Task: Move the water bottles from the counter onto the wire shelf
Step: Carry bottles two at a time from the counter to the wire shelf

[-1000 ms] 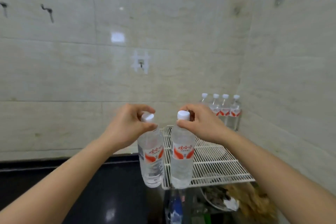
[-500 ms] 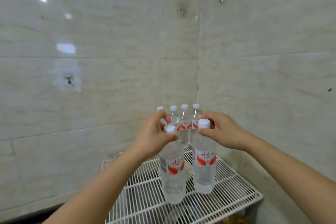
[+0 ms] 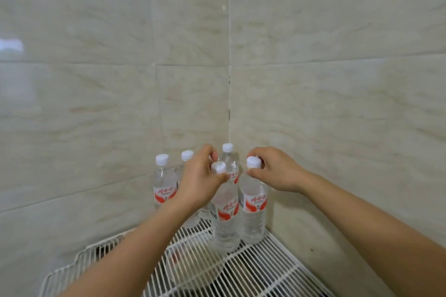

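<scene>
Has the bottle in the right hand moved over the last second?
Yes. The bottle in the right hand went from the wire shelf's front edge back toward the wall corner.

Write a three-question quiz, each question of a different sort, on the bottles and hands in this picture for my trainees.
1. True or false: each hand grips a bottle by its cap end.
2. Which bottle stands nearest the right wall? A) the one in the left hand B) the one in the right hand
3. What surface are the bottles resting on or being lowered to?

Key
1. True: the left bottle and right bottle are pinched at the top.
2. B
3. The white wire shelf.
</scene>
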`<act>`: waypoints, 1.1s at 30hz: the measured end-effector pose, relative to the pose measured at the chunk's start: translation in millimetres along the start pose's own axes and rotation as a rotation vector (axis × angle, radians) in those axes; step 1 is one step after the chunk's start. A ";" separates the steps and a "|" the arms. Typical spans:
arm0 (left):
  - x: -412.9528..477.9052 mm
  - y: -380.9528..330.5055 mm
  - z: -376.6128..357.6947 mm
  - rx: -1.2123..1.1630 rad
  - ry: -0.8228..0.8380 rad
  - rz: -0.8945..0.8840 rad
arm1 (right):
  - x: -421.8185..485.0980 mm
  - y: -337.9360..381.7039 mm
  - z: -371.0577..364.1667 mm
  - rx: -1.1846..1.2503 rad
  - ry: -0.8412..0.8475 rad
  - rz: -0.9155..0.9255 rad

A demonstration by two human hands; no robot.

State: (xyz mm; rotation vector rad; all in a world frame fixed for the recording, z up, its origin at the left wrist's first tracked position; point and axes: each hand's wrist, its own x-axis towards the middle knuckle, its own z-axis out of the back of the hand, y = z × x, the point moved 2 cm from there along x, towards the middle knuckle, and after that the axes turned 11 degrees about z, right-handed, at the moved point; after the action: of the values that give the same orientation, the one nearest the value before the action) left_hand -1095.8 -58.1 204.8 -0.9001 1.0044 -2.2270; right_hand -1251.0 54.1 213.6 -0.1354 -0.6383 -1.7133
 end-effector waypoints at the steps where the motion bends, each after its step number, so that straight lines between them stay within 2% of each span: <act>1: 5.7 2.7 -3.7 0.008 -0.002 0.002 | 6.2 -4.5 -2.6 -0.003 0.001 -0.005; 14: 53.9 32.0 -23.2 0.016 -0.035 0.091 | 51.1 -34.7 -34.7 -0.002 0.049 -0.060; 33: 48.5 32.9 -38.3 0.067 -0.083 0.113 | 49.0 -37.9 -41.2 -0.048 0.077 -0.068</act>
State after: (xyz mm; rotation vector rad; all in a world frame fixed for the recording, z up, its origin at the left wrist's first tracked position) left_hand -1149.0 -93.8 176.7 -0.8771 0.9149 -2.0988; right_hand -1288.4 -4.3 186.9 -0.0817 -0.5506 -1.7908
